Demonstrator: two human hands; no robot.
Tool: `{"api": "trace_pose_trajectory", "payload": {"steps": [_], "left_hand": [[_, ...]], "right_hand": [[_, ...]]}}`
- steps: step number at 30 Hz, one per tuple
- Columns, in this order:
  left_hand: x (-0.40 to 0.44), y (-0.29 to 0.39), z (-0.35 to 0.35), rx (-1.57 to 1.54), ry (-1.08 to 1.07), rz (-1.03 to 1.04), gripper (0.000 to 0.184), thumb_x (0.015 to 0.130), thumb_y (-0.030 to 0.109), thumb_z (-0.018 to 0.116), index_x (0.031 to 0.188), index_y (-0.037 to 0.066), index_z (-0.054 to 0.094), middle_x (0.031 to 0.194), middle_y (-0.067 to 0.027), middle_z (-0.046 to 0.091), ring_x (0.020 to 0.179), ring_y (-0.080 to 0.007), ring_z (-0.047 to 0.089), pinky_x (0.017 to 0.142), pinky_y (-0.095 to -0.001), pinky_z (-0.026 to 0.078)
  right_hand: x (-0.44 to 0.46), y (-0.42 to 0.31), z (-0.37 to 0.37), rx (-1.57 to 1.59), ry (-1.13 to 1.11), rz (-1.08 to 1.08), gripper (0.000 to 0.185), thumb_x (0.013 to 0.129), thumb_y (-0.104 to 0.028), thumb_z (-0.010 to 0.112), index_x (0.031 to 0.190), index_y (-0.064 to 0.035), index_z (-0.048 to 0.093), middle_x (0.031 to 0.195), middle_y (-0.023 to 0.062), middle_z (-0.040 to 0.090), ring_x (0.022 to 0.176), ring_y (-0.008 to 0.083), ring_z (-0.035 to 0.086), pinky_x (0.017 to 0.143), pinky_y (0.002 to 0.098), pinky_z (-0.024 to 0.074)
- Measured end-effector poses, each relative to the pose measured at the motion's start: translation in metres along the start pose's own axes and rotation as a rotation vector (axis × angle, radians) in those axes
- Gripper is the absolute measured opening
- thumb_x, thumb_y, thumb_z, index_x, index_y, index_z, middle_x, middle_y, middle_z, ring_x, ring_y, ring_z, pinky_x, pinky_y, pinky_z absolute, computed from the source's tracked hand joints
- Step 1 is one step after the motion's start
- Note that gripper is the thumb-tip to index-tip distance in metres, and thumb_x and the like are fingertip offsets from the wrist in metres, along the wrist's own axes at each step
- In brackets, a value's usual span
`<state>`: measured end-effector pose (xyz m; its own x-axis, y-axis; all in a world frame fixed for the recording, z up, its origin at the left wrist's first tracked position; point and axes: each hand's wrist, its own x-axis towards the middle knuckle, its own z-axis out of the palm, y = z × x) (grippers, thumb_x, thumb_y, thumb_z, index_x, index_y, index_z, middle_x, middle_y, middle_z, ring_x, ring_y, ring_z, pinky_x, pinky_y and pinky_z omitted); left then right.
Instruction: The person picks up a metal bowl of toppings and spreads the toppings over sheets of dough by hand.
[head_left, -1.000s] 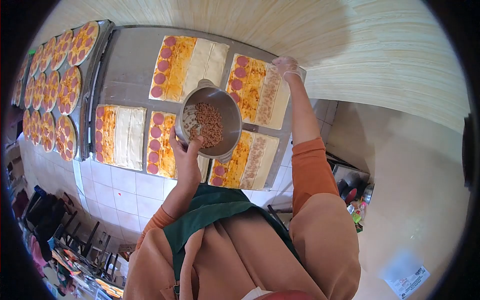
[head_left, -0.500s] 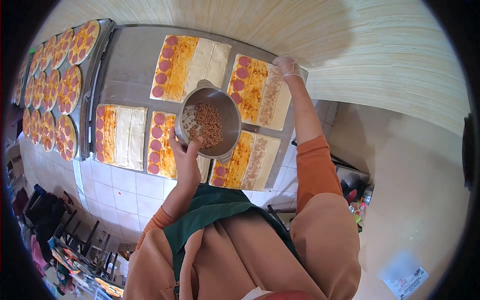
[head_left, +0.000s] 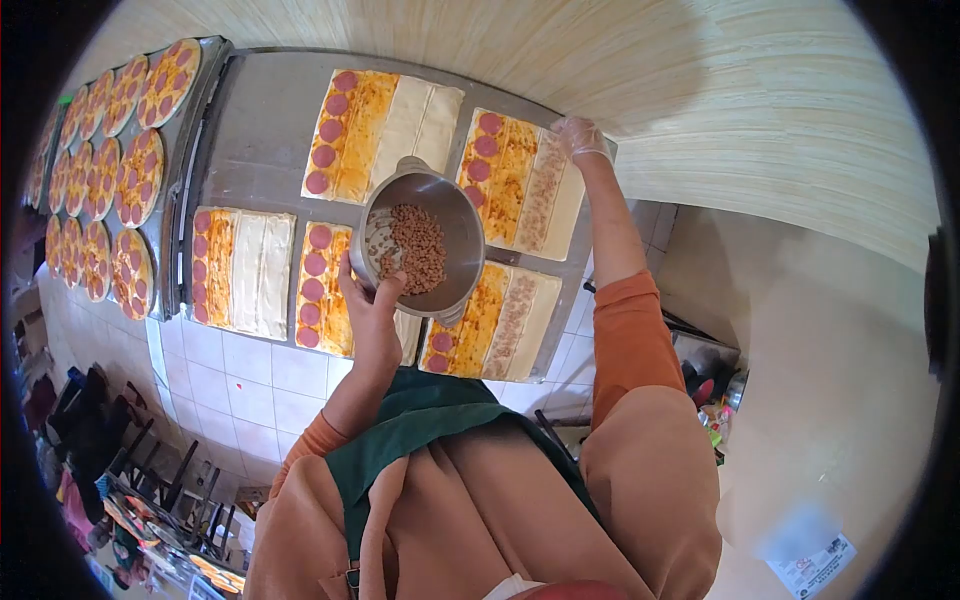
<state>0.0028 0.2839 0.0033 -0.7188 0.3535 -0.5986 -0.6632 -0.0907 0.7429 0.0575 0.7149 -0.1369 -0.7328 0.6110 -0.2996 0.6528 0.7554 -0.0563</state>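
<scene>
My left hand [head_left: 374, 318] grips the near rim of a metal pot [head_left: 462, 228], thumb inside the wall. Brown crumbled filling [head_left: 415, 250] lies in the pot, which is held above the dough sheets. At the upper right, my right hand [head_left: 580, 138] wears a clear plastic glove and is over the far end of a dough sheet [head_left: 562, 222]. That sheet carries round pink sausage slices [head_left: 480, 170], a band of orange sauce and a strip of crumbs. The right fingers are drawn together; what they hold is hidden.
More topped dough sheets [head_left: 262, 275] lie on the grey metal table [head_left: 250, 120]. Round pizzas [head_left: 140, 180] fill a tray at the left. A wood-patterned wall [head_left: 760, 120] borders the table's far side. Tiled floor [head_left: 245, 400] shows below.
My right hand has shifted slightly at the far end of the dough sheet. The pot and my left hand stay almost in place.
</scene>
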Motion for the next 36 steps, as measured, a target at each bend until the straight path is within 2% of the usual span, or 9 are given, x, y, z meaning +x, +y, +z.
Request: {"api": "trace_pose_trajectory", "payload": {"steps": [3,6,9,18,21,27,30,33,36], "left_hand": [[-0.002,0.005,0.002,-0.005,0.002,-0.010,0.084,0.079,0.008,0.064,0.144,0.000,0.011,0.127,-0.0160,0.042,0.115,-0.0209,0.044,0.101,-0.0322,0.033],[-0.003,0.005,0.002,-0.009,-0.003,-0.012,0.084,0.079,0.008,0.064,0.144,0.000,0.011,0.126,-0.0158,0.043,0.114,-0.0207,0.044,0.101,-0.0321,0.033],[-0.002,0.004,0.001,-0.002,0.001,0.001,0.084,0.079,0.008,0.064,0.144,0.000,0.011,0.127,-0.0158,0.043,0.114,-0.0206,0.044,0.101,-0.0320,0.033],[-0.002,0.001,0.001,0.003,0.009,0.001,0.085,0.079,0.009,0.064,0.144,0.000,0.011,0.129,-0.0171,0.041,0.117,-0.0218,0.043,0.102,-0.0325,0.032],[-0.002,0.000,0.000,0.007,0.011,-0.005,0.085,0.079,0.010,0.064,0.144,-0.001,0.011,0.130,-0.0174,0.040,0.117,-0.0222,0.043,0.102,-0.0328,0.032],[-0.003,-0.002,0.000,0.003,0.004,0.001,0.085,0.079,0.009,0.064,0.144,0.000,0.011,0.129,-0.0169,0.040,0.116,-0.0220,0.043,0.102,-0.0328,0.032],[-0.004,-0.002,0.001,-0.011,-0.003,-0.003,0.085,0.079,0.008,0.064,0.144,0.000,0.011,0.129,-0.0165,0.040,0.116,-0.0216,0.044,0.101,-0.0326,0.033],[-0.005,-0.003,0.001,-0.029,-0.009,-0.007,0.084,0.079,0.007,0.064,0.144,0.000,0.011,0.129,-0.0162,0.041,0.116,-0.0214,0.044,0.101,-0.0326,0.034],[-0.007,-0.002,0.002,-0.040,-0.009,-0.015,0.084,0.079,0.006,0.064,0.145,0.001,0.011,0.129,-0.0160,0.041,0.116,-0.0215,0.044,0.101,-0.0327,0.035]], "right_hand": [[-0.002,-0.002,-0.012,-0.067,-0.095,-0.093,0.021,0.080,-0.021,0.059,0.096,-0.0139,0.069,0.098,0.0186,0.066,0.090,0.0321,0.065,0.078,0.0406,0.0511],[-0.001,-0.001,-0.006,-0.110,-0.042,-0.062,0.017,0.078,-0.019,0.059,0.091,-0.0139,0.069,0.095,0.0184,0.066,0.088,0.0321,0.065,0.075,0.0396,0.0510],[-0.002,0.004,0.003,0.263,0.092,0.015,0.015,0.077,-0.017,0.056,0.085,-0.0140,0.069,0.090,0.0176,0.066,0.084,0.0332,0.064,0.071,0.0386,0.0501],[0.013,0.013,0.016,0.018,-0.003,-0.045,0.014,0.075,-0.016,0.056,0.081,-0.0136,0.069,0.083,0.0168,0.065,0.079,0.0318,0.065,0.070,0.0388,0.0496],[0.002,0.008,0.011,0.153,0.108,-0.030,0.017,0.077,-0.017,0.053,0.080,-0.0124,0.069,0.085,0.0160,0.066,0.081,0.0320,0.065,0.071,0.0395,0.0501],[-0.010,0.005,0.006,0.099,0.122,-0.060,0.022,0.079,-0.021,0.053,0.088,-0.0154,0.071,0.093,0.0153,0.067,0.086,0.0319,0.065,0.075,0.0396,0.0506],[-0.010,0.006,-0.001,0.088,-0.038,-0.045,0.023,0.081,-0.023,0.053,0.094,-0.0165,0.072,0.096,0.0156,0.066,0.088,0.0317,0.065,0.076,0.0396,0.0507],[-0.024,-0.008,-0.016,0.120,-0.016,0.097,0.024,0.083,-0.025,0.054,0.097,-0.0160,0.071,0.099,0.0153,0.066,0.090,0.0318,0.065,0.077,0.0400,0.0506],[-0.029,0.000,0.010,0.062,0.013,-0.061,0.023,0.083,-0.025,0.055,0.097,-0.0144,0.071,0.099,0.0153,0.067,0.090,0.0325,0.065,0.077,0.0402,0.0506]]}}
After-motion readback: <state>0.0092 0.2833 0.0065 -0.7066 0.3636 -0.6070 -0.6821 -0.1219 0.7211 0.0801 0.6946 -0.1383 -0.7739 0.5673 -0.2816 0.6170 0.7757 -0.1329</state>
